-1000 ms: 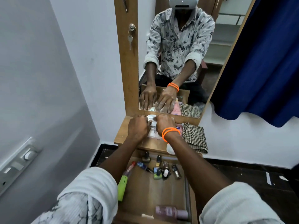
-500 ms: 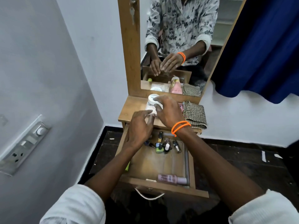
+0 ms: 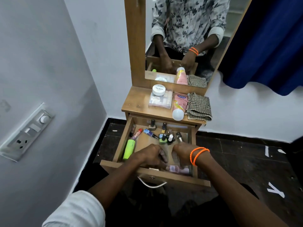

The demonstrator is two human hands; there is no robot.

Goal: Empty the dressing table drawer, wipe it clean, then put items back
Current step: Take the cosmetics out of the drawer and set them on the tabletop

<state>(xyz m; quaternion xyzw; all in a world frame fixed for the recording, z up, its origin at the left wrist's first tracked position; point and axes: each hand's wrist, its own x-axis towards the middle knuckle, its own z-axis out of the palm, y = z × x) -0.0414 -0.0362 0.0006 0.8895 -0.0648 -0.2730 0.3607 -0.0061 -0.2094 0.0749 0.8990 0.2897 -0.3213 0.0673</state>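
Note:
The wooden drawer (image 3: 124,138) of the dressing table stands pulled out. Inside lie a lime-green tube (image 3: 129,149), a red-capped stick (image 3: 136,134), several small nail polish bottles (image 3: 165,138) and a pink bottle (image 3: 177,169) at the front edge. My left hand (image 3: 150,155) and my right hand (image 3: 182,153), with orange bands on its wrist, hover low over the drawer's front half, fingers curled down just above the pink bottle. Whether either touches it is hidden. On the tabletop (image 3: 136,104) sit a white jar (image 3: 158,89) on a clear box (image 3: 161,99), a pink lotion tube (image 3: 179,104) and a checked cloth (image 3: 199,106).
A mirror (image 3: 185,38) rises behind the tabletop. A grey wall with a switch panel (image 3: 27,131) is close on the left. A blue curtain (image 3: 265,43) hangs at the right. The floor (image 3: 246,161) is dark. A metal handle (image 3: 151,182) curves below the drawer front.
Both hands left the white jar on the tabletop and dropped toward me into the front of the open drawer. The view tilted downward.

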